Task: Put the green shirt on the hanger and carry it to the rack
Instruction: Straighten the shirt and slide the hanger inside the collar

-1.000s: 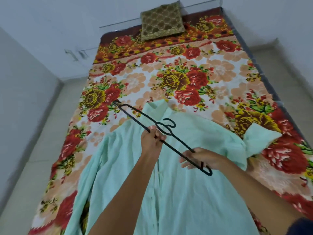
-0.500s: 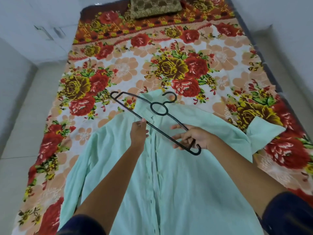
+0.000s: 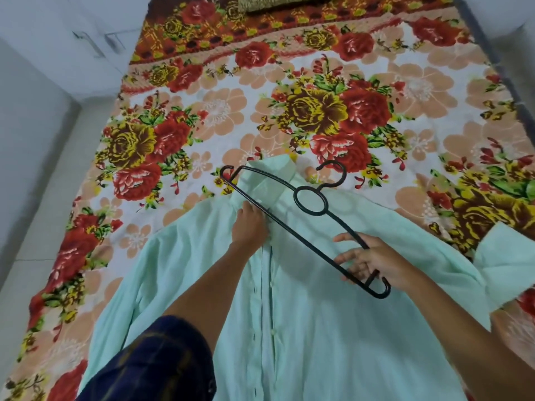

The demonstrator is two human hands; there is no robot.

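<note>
Green shirt (image 3: 304,328) lying flat, front up, on the flowered bedspread (image 3: 225,111), collar toward the headboard. Black hanger (image 3: 311,215) held slantwise above the collar and right shoulder. Right hand (image 3: 373,261) grips its lower end, fingers loosely spread; left hand (image 3: 250,224) pinches fabric below the collar. Bare bedspread lies beyond the collar; floor (image 3: 43,227) borders the left edge.
</note>
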